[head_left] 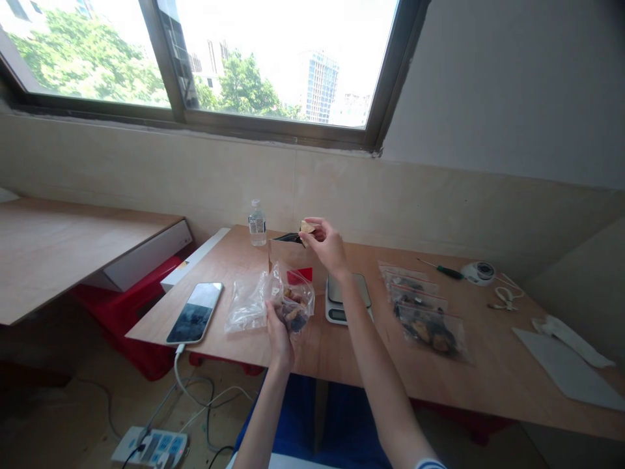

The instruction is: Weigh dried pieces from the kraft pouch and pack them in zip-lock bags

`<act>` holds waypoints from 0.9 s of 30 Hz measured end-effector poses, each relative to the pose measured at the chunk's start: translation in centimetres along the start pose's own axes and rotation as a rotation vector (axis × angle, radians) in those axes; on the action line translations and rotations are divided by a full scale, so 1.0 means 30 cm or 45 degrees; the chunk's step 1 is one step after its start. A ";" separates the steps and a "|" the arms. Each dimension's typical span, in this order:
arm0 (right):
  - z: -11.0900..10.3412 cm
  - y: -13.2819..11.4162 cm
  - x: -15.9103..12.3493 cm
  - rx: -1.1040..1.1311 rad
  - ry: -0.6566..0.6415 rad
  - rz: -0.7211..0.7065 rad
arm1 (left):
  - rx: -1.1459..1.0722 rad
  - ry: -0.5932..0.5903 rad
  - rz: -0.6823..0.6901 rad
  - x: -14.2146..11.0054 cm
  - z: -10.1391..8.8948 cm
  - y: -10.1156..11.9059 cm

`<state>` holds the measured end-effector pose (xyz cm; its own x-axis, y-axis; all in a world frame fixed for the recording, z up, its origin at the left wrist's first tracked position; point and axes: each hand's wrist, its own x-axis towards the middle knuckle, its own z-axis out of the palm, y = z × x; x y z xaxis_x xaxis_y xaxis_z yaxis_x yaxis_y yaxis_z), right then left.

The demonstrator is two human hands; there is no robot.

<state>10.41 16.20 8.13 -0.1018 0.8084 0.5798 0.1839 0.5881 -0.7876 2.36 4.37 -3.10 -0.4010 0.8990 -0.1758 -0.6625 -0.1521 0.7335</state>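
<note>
My left hand [279, 335] is closed around a clear zip bag [295, 296] with brown and dark dried pieces inside. Above a brown paper bag [278, 253], my right hand [326, 244] pinches a light tan dried piece [307, 227]; its exact kind I cannot make out. Dark material shows at the paper bag's opening, and a red patch is on its front. Partly behind my right forearm stands a small white kitchen scale [336, 312]. Flat clear plastic bags [245, 305] lie left of the held bag.
Several filled zip bags [432, 329] lie in a row on the right. Beyond them are a screwdriver [449, 272], a white dome camera [478, 273] and white sheets [569, 365]. A phone [195, 312] on a cable and a water bottle [256, 225] are on the left.
</note>
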 end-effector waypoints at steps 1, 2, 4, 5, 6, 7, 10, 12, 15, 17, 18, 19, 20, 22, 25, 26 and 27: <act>0.001 0.000 -0.002 -0.040 0.020 -0.009 | -0.001 -0.003 0.001 0.001 -0.001 0.000; 0.001 -0.002 -0.003 -0.063 0.041 -0.019 | -0.001 -0.003 0.003 0.001 -0.003 0.000; 0.002 -0.005 -0.001 -0.051 0.085 -0.028 | 0.001 -0.001 0.005 0.002 -0.005 -0.001; 0.002 -0.005 0.002 -0.018 0.106 -0.024 | -0.001 0.000 0.004 0.002 -0.005 -0.002; 0.003 -0.004 0.005 0.025 0.122 -0.015 | -0.009 0.002 0.002 0.002 -0.006 -0.003; 0.003 -0.002 0.009 0.064 0.132 -0.007 | -0.019 0.003 -0.002 0.003 -0.005 -0.004; 0.006 0.012 0.015 0.088 0.085 -0.032 | -0.039 0.005 -0.012 0.005 -0.005 -0.007; 0.006 0.019 0.010 0.031 -0.011 -0.092 | -0.028 0.004 -0.010 0.005 -0.005 -0.009; 0.000 0.012 -0.009 -0.094 -0.146 -0.208 | -0.001 0.000 -0.013 0.004 -0.006 -0.010; -0.012 -0.009 -0.030 -0.188 -0.161 -0.297 | 0.015 -0.006 -0.017 0.004 -0.006 -0.009; -0.021 -0.023 -0.043 -0.223 -0.142 -0.330 | 0.023 -0.012 -0.016 0.005 -0.007 -0.008; -0.032 -0.037 -0.059 -0.237 -0.116 -0.344 | 0.030 -0.015 -0.013 0.006 -0.008 -0.007; -0.043 -0.050 -0.076 -0.222 -0.100 -0.334 | 0.035 -0.017 -0.007 0.008 -0.009 -0.007; -0.066 -0.068 -0.114 -0.138 -0.182 -0.244 | 0.047 -0.022 0.003 0.013 -0.014 -0.007; -0.087 -0.070 -0.175 -0.037 -0.583 -0.026 | 0.072 -0.030 0.011 0.021 -0.023 -0.013; -0.088 -0.065 -0.193 -0.040 -0.702 0.031 | 0.085 -0.030 0.019 0.023 -0.026 -0.015; -0.086 -0.059 -0.209 -0.054 -0.788 0.071 | 0.103 -0.028 0.034 0.024 -0.030 -0.017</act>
<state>13.25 10.01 6.44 -0.6364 0.7108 0.2996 0.2429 0.5533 -0.7968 1.83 4.73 -4.17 -0.4036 0.9039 -0.1416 -0.5981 -0.1435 0.7885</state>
